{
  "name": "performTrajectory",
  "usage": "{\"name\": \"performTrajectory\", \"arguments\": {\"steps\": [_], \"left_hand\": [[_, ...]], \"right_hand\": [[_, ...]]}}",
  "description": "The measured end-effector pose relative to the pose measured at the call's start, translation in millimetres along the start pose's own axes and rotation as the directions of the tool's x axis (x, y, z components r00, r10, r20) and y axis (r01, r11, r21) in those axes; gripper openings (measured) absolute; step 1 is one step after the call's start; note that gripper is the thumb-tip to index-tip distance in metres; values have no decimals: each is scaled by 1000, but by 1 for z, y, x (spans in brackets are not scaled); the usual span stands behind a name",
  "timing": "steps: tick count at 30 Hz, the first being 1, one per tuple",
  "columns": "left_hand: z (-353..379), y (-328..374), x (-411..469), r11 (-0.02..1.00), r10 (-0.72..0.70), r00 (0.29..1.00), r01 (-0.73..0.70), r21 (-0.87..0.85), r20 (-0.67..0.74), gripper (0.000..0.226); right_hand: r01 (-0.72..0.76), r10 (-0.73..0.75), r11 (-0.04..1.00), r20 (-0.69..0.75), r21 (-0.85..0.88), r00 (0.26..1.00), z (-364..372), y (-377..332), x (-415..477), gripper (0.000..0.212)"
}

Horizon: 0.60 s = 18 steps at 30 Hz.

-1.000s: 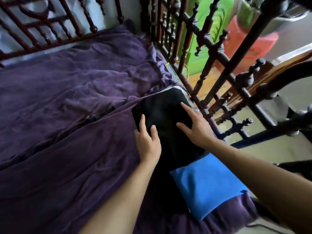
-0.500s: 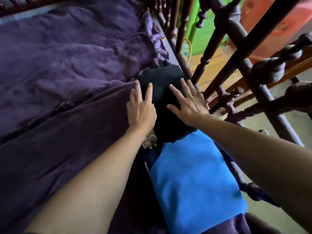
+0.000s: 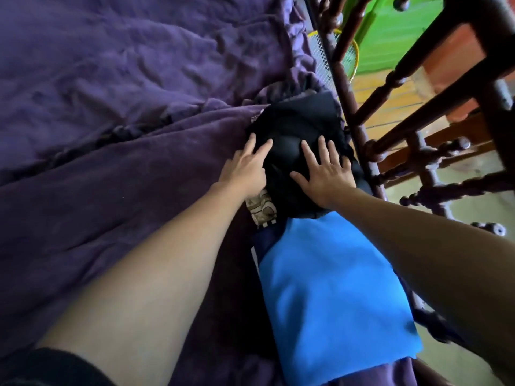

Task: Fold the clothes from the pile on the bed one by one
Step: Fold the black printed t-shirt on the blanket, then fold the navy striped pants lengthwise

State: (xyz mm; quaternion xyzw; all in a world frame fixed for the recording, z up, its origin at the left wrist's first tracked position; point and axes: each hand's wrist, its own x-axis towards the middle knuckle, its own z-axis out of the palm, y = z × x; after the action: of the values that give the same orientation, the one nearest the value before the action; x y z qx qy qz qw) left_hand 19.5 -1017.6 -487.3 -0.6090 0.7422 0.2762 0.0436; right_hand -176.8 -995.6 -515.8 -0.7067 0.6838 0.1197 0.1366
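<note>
I see my left hand and right hand spread flat, pressing the black folded garment beside the blue folded cloth on the purple bed.

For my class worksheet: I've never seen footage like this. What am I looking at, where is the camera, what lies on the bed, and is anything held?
There is no machine here: a person wears a wide-angle camera on the head, so this single view looks down along their bare arms. The left hand and right hand lie flat, fingers straight, pressing a folded black garment. Nothing is in a grip. Nearer the person lies a folded bright blue cloth, with beige patterned fabric peeking out between them. All rest on a wrinkled purple bedsheet; a dark turned-wood bed rail runs along the right.
</note>
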Motion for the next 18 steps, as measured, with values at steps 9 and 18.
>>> {"name": "performTrajectory", "arguments": {"steps": [9,18], "left_hand": [[-9,-87,-218,942,-318,948,314,-119,-24,27],[-11,-209,-462,848,-519,849,497,-186,-100,24]], "right_hand": [[229,-211,967,-155,113,965,-52,-117,-108,31],[489,-489,872,15,-22,872,-30,-288,-264,27]]}}
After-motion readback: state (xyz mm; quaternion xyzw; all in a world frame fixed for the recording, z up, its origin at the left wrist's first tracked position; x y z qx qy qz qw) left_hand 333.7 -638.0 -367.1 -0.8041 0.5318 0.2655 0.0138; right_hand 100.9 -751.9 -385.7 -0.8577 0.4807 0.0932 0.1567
